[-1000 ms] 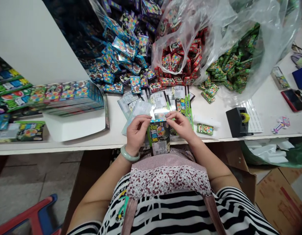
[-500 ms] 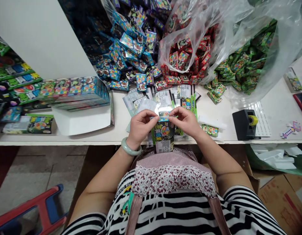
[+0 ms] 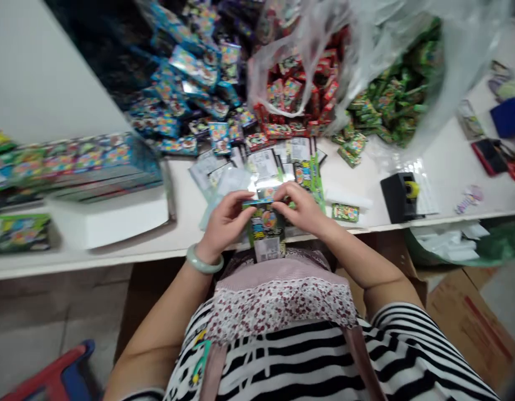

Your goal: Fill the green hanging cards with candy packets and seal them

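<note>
A black printed packet [image 3: 267, 220] with green edging and a pale label stands before me at the table's front edge, its lower end near my apron. My left hand [image 3: 229, 219] holds the left end of its blue upper edge between thumb and index finger. On the other end of that edge, my right hand [image 3: 299, 208] pinches with thumb and fingertips. Behind the hands lie several flat packets [image 3: 262, 162] with white labels, overlapping. Motion blurs the finer detail at my fingertips.
Small blue boxes [image 3: 194, 64], red boxes [image 3: 291, 92] and green boxes [image 3: 391, 100] are heaped behind, partly in clear bags. At left stands an open white carton [image 3: 111, 220]. To the right are a small green box [image 3: 344, 212] and a black tape dispenser [image 3: 397, 197].
The view has swung, so the table's things sit farther left and the right side shows more. Both hands stay on the packet's upper edge; my left thumb and finger look slightly wider apart.
</note>
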A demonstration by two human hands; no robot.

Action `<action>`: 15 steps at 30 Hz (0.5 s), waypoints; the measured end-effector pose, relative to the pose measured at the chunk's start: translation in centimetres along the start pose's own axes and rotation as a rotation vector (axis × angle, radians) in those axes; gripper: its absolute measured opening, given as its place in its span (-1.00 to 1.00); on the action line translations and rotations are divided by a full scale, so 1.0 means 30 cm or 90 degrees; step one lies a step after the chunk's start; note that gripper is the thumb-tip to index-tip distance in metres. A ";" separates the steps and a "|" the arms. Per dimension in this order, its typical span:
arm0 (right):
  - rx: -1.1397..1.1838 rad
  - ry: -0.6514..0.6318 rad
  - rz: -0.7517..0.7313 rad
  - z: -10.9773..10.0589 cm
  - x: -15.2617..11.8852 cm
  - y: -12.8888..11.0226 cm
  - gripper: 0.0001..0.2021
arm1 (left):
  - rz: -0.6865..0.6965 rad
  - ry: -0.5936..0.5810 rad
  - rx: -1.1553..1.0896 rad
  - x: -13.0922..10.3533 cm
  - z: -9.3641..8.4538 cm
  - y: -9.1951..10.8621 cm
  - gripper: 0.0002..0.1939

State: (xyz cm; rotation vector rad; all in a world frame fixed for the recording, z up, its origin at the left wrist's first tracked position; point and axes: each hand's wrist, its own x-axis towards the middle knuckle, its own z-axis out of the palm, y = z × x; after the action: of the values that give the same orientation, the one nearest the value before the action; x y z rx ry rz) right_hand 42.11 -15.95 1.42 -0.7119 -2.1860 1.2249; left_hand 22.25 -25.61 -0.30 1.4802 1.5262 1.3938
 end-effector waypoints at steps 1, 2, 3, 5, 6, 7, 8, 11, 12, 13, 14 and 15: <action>-0.003 0.004 0.003 -0.010 -0.006 0.012 -0.93 | -0.004 0.015 0.007 0.004 0.000 -0.008 -0.78; -0.005 0.013 0.008 -0.032 -0.018 0.031 -0.85 | -0.004 0.024 0.012 0.009 -0.004 -0.017 -0.81; -0.011 0.033 0.016 -0.067 -0.037 0.055 -0.77 | -0.004 0.037 0.014 0.015 -0.009 -0.028 -0.83; -0.059 0.103 0.045 -0.167 -0.098 0.112 -0.73 | -0.010 0.069 0.012 0.024 -0.023 -0.049 -0.86; -0.104 0.136 0.065 -0.225 -0.137 0.141 -0.76 | -0.019 0.087 0.012 0.027 -0.029 -0.058 -0.85; -0.160 0.155 0.086 -0.281 -0.178 0.167 -0.80 | -0.029 0.100 0.015 0.028 -0.033 -0.065 -0.84; -0.221 0.143 0.110 -0.331 -0.217 0.191 -0.81 | -0.041 0.111 0.020 0.028 -0.036 -0.070 -0.83; -0.366 0.052 0.176 -0.414 -0.293 0.238 -0.70 | -0.067 0.123 0.034 0.028 -0.033 -0.074 -0.81; -0.395 0.032 0.194 -0.418 -0.302 0.248 -0.70 | -0.075 0.128 0.039 0.029 -0.030 -0.073 -0.80; -0.415 0.024 0.210 -0.415 -0.302 0.256 -0.74 | -0.083 0.134 0.044 0.030 -0.027 -0.071 -0.80; -0.428 0.025 0.224 -0.408 -0.297 0.264 -0.80 | -0.094 0.138 0.051 0.031 -0.025 -0.068 -0.80; -0.436 0.034 0.235 -0.400 -0.287 0.272 -0.86 | -0.104 0.143 0.056 0.032 -0.023 -0.064 -0.79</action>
State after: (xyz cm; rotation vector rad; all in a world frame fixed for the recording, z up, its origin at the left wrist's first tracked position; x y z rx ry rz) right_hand 57.86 -10.90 -1.96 -1.4498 -2.5045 0.5634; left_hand 20.78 -24.56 -1.67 1.2506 1.8249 1.4498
